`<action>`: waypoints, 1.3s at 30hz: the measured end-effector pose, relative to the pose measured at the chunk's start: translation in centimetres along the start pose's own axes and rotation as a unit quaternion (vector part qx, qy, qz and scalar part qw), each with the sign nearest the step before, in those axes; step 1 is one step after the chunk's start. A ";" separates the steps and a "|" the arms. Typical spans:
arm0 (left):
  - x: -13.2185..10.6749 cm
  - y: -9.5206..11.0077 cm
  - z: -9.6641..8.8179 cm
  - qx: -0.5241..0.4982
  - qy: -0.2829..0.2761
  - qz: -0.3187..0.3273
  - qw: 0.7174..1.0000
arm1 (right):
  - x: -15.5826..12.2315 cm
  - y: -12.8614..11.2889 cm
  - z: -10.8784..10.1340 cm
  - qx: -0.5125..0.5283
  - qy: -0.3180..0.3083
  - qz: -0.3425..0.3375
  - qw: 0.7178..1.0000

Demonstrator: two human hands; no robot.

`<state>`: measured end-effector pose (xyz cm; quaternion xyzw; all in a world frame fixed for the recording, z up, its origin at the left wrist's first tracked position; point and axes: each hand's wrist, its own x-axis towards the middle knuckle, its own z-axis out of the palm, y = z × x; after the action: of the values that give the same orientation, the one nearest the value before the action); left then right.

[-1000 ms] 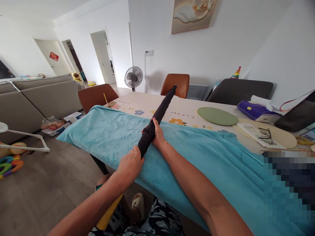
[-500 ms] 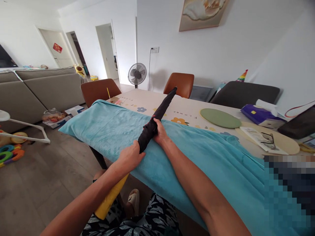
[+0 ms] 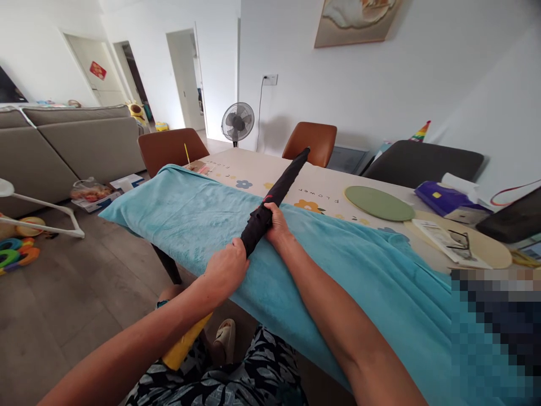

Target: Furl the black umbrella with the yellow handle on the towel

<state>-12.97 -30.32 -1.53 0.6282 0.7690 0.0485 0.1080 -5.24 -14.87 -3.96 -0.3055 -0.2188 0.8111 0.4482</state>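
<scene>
A long black umbrella (image 3: 287,176), furled into a narrow roll, slants up and away over the table, its tip near the far edge. My right hand (image 3: 276,224) is wrapped round its middle, thumb on top. Closer to me, my left hand (image 3: 228,264) grips the lower end of the black cloth. Beneath my left forearm a yellow length (image 3: 186,343) points down towards my lap; whether it joins the umbrella is hidden. Under both hands a turquoise blanket (image 3: 190,203) covers the near side of the table.
On the table (image 3: 253,163) lie a green oval placemat (image 3: 378,203), a purple tissue pack (image 3: 446,197) and eyeglasses (image 3: 460,241) on paper. Brown chairs (image 3: 169,148) and a fan (image 3: 237,121) stand beyond. Toys (image 3: 19,254) lie on the floor at left.
My left hand has turned and its fingers are curled more tightly round the umbrella's lower end. Less of the yellow length shows. My right hand stays at the middle.
</scene>
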 end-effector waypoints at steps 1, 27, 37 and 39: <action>0.0 -0.1 0.0 -0.022 0.005 0.003 1.000 | 0.0 -0.1 0.0 0.001 0.014 -0.004 1.000; 0.9 -2.9 -2.7 -0.590 -0.266 -0.014 0.762 | 0.7 -2.0 -0.9 0.002 -0.011 -0.036 0.999; 2.9 -4.0 -1.7 -0.704 -0.279 -0.051 0.651 | 1.5 -1.6 -1.6 -0.050 0.033 -0.047 0.997; 3.3 -3.3 -1.2 -0.712 -0.280 -0.059 0.641 | 1.4 -1.5 -1.4 -0.050 0.035 -0.059 0.996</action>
<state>-17.00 -27.74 -1.35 0.2943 0.4652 0.3965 0.7347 -3.90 -12.80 -4.42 -0.3421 -0.2609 0.7603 0.4867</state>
